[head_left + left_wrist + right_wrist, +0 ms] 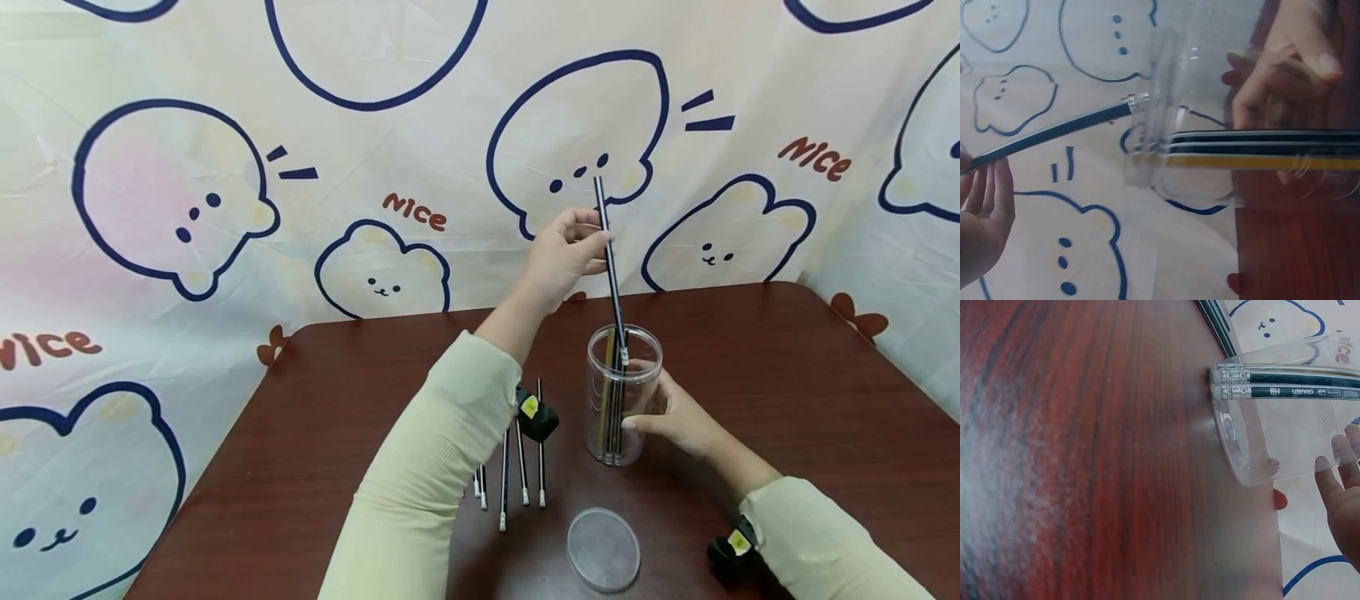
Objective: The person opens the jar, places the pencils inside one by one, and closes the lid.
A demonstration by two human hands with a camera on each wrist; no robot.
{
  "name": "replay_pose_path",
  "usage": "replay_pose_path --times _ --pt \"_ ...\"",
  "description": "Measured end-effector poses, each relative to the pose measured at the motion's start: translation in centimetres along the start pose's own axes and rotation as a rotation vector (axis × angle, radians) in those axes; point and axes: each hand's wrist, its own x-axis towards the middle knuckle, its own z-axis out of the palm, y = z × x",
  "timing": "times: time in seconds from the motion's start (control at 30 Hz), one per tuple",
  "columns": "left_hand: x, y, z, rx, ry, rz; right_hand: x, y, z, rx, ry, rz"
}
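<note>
My left hand [564, 258] pinches a dark striped pencil [612, 275] by its upper part, between thumb and fingers. The pencil hangs nearly upright, its white eraser [1140, 102] at the mouth of a clear round jar [592, 392]. The jar stands upright on the table, uncovered. Around its right side, my right hand [678, 417] grips the wall, thumb in front and fingers behind. Inside the jar stand several pencils [1297, 392], dark ones and a yellow one, with silver ferrules at the bottom.
Several dark pencils [504, 492] lie on the brown table [360, 433], partly hidden behind my left sleeve. A round translucent lid [603, 550] lies in front of the jar. Behind the table hangs a cloth [465, 158] printed with cartoon bears.
</note>
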Motion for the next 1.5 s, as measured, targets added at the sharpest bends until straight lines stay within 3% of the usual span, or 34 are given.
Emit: replay_pose_path --times 0.27,0.5,0.7,0.9,1.13,1.5 --pt "0.2 -1.4 1.4 0.08 -0.066 -0.005 0.1 -0.2 0.2 -0.008 0.015 0.006" --pt "0.3 -2.8 1.4 0.123 -0.092 -0.045 0.2 -0.3 0.1 -0.024 0.018 0.034" --pt "0.2 -4.2 0.9 0.056 -0.09 -0.06 0.3 -0.1 0.1 -0.009 0.007 0.035" --pt "-0.4 -5.0 0.8 0.066 -0.097 -0.096 0.1 0.2 0.0 0.02 -0.002 0.008" --pt "-0.6 -6.4 0.8 -0.007 -0.095 -0.093 -0.2 0.2 0.0 0.014 0.01 0.027" --pt "-1.0 -6.5 0.5 -0.05 -0.057 -0.085 0.1 0.2 -0.1 0.008 0.006 0.041"
